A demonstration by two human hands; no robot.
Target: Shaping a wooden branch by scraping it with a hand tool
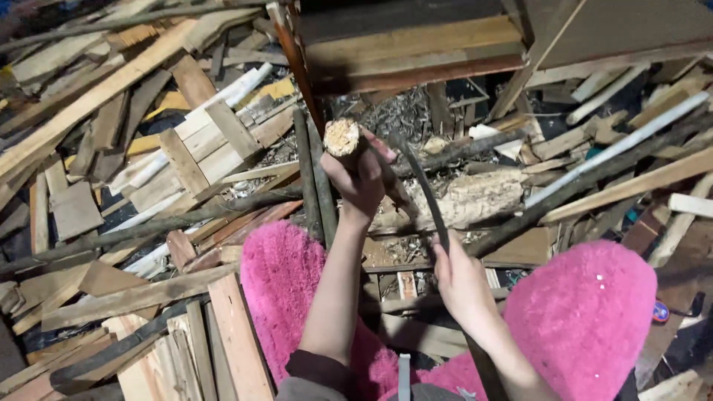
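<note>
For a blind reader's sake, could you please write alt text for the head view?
The left hand grips an upright wooden stick, while the right hand holds a dark curved blade against it. Pink fluffy trousers and scattered wood scraps surround them.

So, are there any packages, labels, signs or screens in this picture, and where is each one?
Round label or cap: at the right edge, beside the pink fluffy leg, among dark wood scraps; small, blue and red, too small to tell which.
No packages, signs or screens show.
</note>
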